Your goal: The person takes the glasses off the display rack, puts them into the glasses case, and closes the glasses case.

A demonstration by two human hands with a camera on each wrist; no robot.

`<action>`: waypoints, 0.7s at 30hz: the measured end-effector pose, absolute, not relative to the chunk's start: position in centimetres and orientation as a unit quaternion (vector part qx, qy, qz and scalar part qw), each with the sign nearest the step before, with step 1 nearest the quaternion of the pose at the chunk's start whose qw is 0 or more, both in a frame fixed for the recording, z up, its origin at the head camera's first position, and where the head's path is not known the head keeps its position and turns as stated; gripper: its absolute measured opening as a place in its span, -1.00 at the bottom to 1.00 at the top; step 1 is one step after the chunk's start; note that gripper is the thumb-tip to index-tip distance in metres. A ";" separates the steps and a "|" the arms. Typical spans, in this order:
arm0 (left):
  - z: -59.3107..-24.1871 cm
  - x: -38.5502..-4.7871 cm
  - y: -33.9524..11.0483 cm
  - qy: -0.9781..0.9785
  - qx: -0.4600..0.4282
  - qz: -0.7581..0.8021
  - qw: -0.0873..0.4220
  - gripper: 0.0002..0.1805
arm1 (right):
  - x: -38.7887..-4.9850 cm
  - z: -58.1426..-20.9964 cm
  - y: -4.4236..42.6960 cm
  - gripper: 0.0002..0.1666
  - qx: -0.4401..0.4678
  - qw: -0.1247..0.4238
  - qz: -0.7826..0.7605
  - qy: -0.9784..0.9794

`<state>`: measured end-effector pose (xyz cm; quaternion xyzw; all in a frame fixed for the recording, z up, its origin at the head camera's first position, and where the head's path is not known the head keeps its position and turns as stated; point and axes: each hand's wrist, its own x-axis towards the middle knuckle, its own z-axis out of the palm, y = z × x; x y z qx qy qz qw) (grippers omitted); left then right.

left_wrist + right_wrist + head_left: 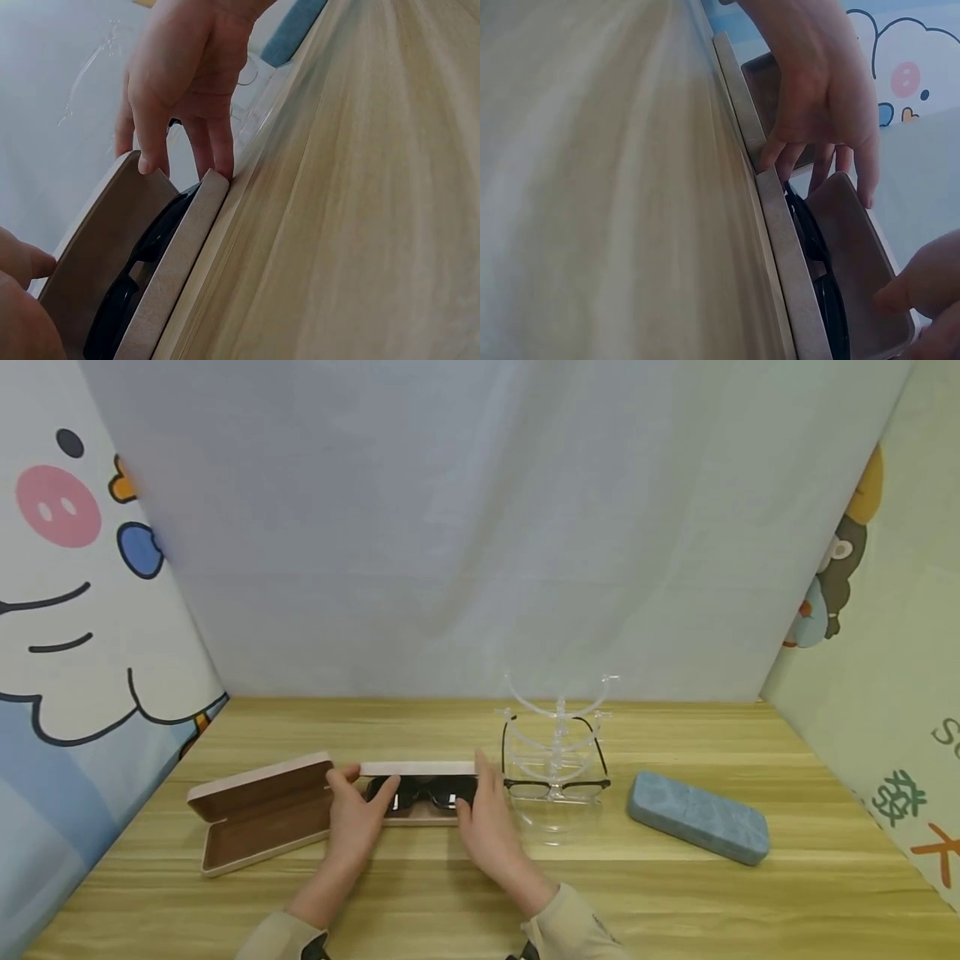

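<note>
Sunglasses (411, 795) inside open glasses case (418, 768) | left hand (356, 818), right hand (487, 827) pinch its lid ends, likely steadying it | 9 o'clock: open brown-lined case (262, 789) | 3 o'clock: clear stand (559, 720) displaying black-rimmed eyeglasses (585, 790); farther, closed blue case (697, 818)

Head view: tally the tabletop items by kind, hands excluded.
Open glasses cases: 2
Closed blue glasses case: 1
Dark sunglasses: 1
Black-framed eyeglasses: 1
Clear display stand: 1
Total: 6
</note>
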<state>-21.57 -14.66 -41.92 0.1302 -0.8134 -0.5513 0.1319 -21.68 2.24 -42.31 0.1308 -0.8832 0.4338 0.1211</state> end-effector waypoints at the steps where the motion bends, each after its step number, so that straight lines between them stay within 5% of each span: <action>1: -41.9 -21.6 -14.7 -0.813 0.132 -0.551 0.135 -0.33 | -21.7 -42.3 2.3 -0.32 0.132 0.124 0.435 -0.882; 13: -42.0 -21.3 -15.0 -0.815 0.135 -0.550 0.123 -0.40 | -21.9 -42.5 2.2 -0.78 0.108 0.158 0.435 -0.880; 21: -42.2 -21.1 -15.5 -0.819 0.120 -0.553 0.094 -0.36 | -21.9 -42.5 2.1 -0.87 0.110 0.162 0.404 -0.894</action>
